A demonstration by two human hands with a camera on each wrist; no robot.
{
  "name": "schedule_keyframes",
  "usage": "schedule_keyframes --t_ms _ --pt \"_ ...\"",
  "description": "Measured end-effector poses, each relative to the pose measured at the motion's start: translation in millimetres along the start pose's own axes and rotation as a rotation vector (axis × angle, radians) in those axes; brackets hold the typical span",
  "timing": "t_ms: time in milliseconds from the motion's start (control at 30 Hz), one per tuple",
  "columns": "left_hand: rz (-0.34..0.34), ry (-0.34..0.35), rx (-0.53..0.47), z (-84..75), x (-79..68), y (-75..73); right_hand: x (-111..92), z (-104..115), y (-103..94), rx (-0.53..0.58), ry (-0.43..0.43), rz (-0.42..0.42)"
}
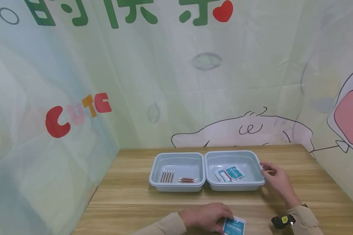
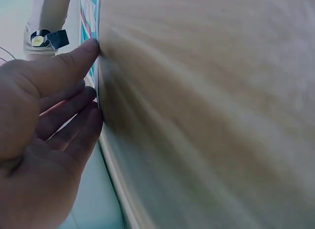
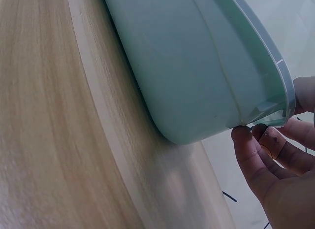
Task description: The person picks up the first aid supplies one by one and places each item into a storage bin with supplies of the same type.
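On the table in front, my left hand [image 1: 207,216] pinches a teal-and-white flat sachet [image 1: 234,226] at its left side, thumb near the lower corner. In the left wrist view, the thumb and fingertips of the left hand [image 2: 54,101] meet the tabletop beside the sachet [image 2: 88,15]. My right hand [image 1: 277,181] grips the right end of the right pale blue tray [image 1: 235,186]. Up close, the right hand [image 3: 280,160] has its fingers at the rim of the tray [image 3: 182,66]. Inside that tray lie a few similar sachets [image 1: 230,173], overlapping.
A matching tray [image 1: 176,188] stands against the right tray's left side. It holds several brown-stemmed cotton swabs [image 1: 167,176], with a second small group [image 1: 187,180] lying crosswise. Behind the wooden table [image 1: 129,202] hangs a printed cloth [image 1: 164,81].
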State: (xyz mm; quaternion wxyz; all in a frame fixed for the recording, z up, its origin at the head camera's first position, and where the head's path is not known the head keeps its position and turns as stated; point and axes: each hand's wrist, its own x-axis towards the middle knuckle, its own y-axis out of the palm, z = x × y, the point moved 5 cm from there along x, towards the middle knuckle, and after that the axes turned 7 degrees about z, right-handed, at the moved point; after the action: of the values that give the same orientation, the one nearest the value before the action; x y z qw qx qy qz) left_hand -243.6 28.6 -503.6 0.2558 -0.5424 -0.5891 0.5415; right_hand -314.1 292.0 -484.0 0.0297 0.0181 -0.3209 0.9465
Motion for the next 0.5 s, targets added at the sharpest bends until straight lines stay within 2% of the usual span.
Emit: schedule_keyframes --t_ms 167,367,500 --pt "0.017 0.002 0.019 -1.2 0.2 2.1 -0.7 0.4 0.6 -0.004 0.003 -0.002" --pt "0.049 -0.035 -0.064 -0.8 -0.9 3.3 -1.0 0.7 0.8 -0.003 -0.002 -0.006" --pt "0.007 0.009 0.005 -4.4 -2.0 0.9 -0.5 0.6 0.1 -0.001 -0.01 -0.006"
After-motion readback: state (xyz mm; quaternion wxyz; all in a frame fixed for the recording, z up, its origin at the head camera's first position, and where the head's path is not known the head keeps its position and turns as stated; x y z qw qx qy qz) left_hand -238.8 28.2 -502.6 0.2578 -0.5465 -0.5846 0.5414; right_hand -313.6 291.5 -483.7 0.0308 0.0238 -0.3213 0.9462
